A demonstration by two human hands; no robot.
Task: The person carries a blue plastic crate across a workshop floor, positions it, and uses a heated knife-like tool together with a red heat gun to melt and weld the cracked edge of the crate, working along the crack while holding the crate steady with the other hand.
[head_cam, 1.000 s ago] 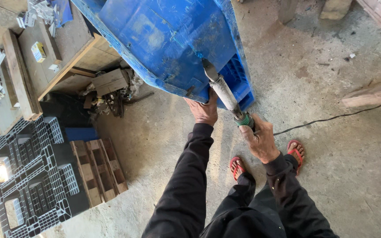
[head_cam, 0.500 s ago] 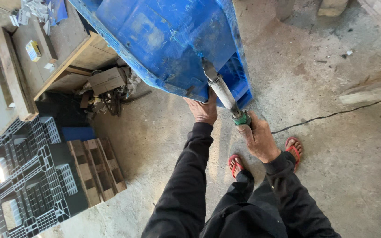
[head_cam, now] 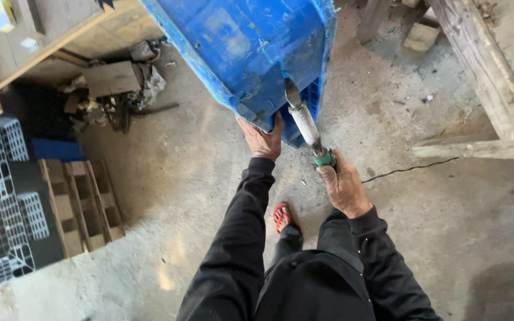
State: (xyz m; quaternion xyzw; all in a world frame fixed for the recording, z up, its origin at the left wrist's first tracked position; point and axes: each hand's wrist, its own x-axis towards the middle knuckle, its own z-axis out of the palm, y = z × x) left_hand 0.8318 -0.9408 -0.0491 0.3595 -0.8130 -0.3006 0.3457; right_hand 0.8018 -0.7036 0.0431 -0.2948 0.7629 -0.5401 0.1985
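We tilt the blue crate [head_cam: 251, 53] above the concrete floor [head_cam: 447, 226], our left hand [head_cam: 263, 139] clasping its lower edge. Our right hand [head_cam: 343, 187] grips a tool [head_cam: 304, 122], tip against the crate's rim. Bare floor lies right; pallets [head_cam: 78, 205] crowd the left.

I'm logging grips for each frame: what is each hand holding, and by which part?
Left hand grips the blue plastic crate by its lower edge; right hand holds the heat tool by its handle.
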